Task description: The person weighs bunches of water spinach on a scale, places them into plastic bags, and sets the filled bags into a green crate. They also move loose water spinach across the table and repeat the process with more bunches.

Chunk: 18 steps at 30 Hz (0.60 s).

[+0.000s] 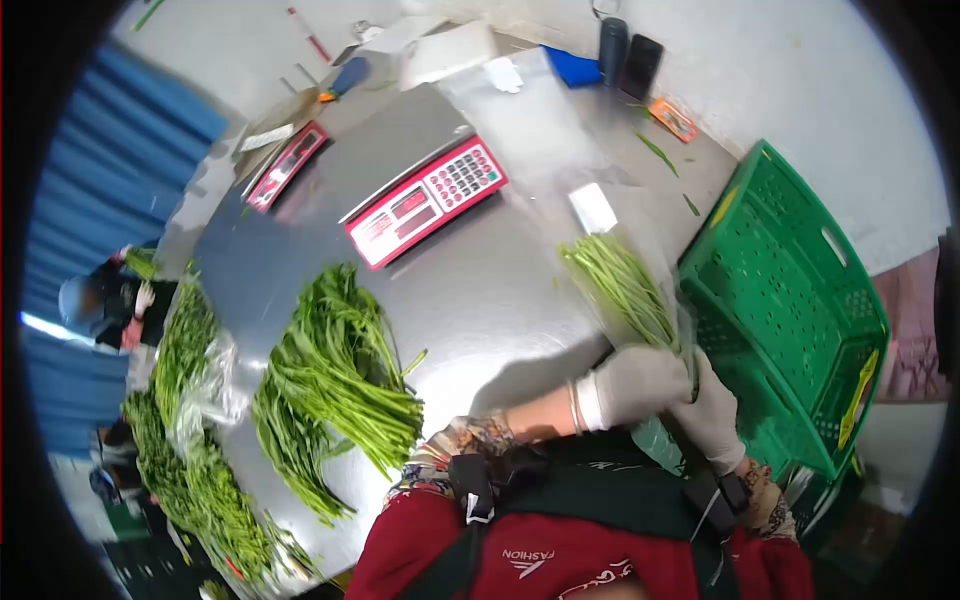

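Observation:
A bunch of leafy greens [625, 285] lies in a clear plastic bag at the right of the metal table, stems pointing away from me. My left hand [645, 385], in a white glove, is closed around the near end of the bagged bunch. Against its other side, my gloved right hand [712, 412] grips the same bundle; its fingers are partly hidden. The leafy end is mostly covered by my hands. Beyond the stems, a white label [593, 208] shows on clear plastic.
A loose heap of greens [340, 380] lies left of me on the table [490, 330]. Farther left are more greens [205, 470] with plastic. A red-edged scale [425, 200] stands centrally, another [287, 167] behind. Green crates [790, 290] stand at right. A co-worker [115, 300] is far left.

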### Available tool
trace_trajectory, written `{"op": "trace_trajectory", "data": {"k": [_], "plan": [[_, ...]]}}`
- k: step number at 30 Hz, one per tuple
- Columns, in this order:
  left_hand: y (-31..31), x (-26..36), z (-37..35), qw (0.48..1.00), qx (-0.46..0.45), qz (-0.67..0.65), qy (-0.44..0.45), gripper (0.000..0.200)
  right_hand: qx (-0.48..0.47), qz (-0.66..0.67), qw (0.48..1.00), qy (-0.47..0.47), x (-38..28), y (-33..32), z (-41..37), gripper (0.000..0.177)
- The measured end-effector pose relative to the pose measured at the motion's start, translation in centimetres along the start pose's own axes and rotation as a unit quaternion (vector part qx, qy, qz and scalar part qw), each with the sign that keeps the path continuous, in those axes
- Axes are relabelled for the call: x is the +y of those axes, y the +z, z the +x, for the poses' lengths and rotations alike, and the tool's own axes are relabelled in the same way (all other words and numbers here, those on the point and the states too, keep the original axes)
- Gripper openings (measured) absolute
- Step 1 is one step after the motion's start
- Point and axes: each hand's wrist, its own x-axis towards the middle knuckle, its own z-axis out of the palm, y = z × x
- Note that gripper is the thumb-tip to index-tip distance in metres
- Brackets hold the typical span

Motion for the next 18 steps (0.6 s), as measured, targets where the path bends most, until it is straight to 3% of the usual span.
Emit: {"op": "trace_trajectory", "data": {"k": [1, 2, 3, 4, 5, 6, 7, 9, 10, 11, 13, 15, 16, 17, 18], "plan": [[0.9, 1.0, -0.3, 0.993, 0.059, -0.076, 0.065, 0.013, -0.019, 0.036, 0.999, -0.014, 0.2, -0.3, 0.1, 0.078], [-0.6, 1.5, -0.2, 0.983, 0.091, -0.14, 0.074, 0.018, -0.023, 0.058, 0.998, -0.029, -0.1, -1.0, 0.0, 0.078], [-3.0, 1.8, -0.6, 0.989, 0.127, -0.078, -0.023, 0.027, -0.027, 0.08, 0.995, -0.043, -0.5, -1.6, -0.1, 0.079], [-3.0, 1.0, -2.6, 0.963, 0.242, -0.001, -0.114, 0.028, -0.02, 0.089, 0.994, -0.067, 0.1, -1.7, -0.3, 0.079], [-2.8, 1.1, -3.3, 0.907, 0.347, -0.1, -0.216, 0.037, -0.013, 0.097, 0.991, -0.091, 1.0, -1.7, -0.5, 0.079], [-2.6, 1.3, -4.1, 0.812, 0.467, -0.206, -0.283, 0.046, -0.006, 0.104, 0.988, -0.115, 1.6, -1.7, -0.6, 0.08], [-0.7, 0.0, -5.4, 0.728, 0.476, -0.377, -0.319, 0.051, -0.023, 0.093, 0.987, -0.131, 1.3, -1.6, -0.4, 0.08], [3.1, -1.4, -6.6, 0.478, 0.447, -0.673, -0.345, 0.063, -0.059, 0.067, 0.982, -0.164, -0.3, -1.5, 0.2, 0.081], [6.3, 0.7, -5.6, 0.407, 0.4, -0.748, -0.34, 0.066, -0.081, 0.051, 0.974, -0.204, -0.7, -0.8, 1.0, 0.082], [8.5, 3.3, -5.0, 0.411, 0.404, -0.746, -0.334, 0.067, -0.177, 0.034, 0.964, -0.193, -0.6, -1.1, 1.5, 0.087], [10.4, 2.6, -7.2, 0.401, 0.459, -0.742, -0.28, 0.065, -0.213, 0.095, 0.925, -0.301, 1.2, -0.9, 1.5, 0.092], [10.9, 2.0, -8.9, 0.413, 0.473, -0.723, -0.288, 0.063, -0.205, 0.098, 0.911, -0.345, 0.8, -0.8, 0.8, 0.087], [11.3, 2.0, -9.2, 0.395, 0.474, -0.734, -0.285, 0.063, -0.192, 0.109, 0.906, -0.361, -0.2, -0.6, 1.0, 0.085], [11.6, 3.0, -9.3, 0.419, 0.475, -0.715, -0.297, 0.062, -0.177, 0.12, 0.901, -0.377, -1.3, -0.4, 1.5, 0.082], [11.7, 4.0, -9.0, 0.446, 0.473, -0.694, -0.308, 0.061, -0.219, 0.115, 0.903, -0.352, -2.4, -0.3, 2.2, 0.079]]}}
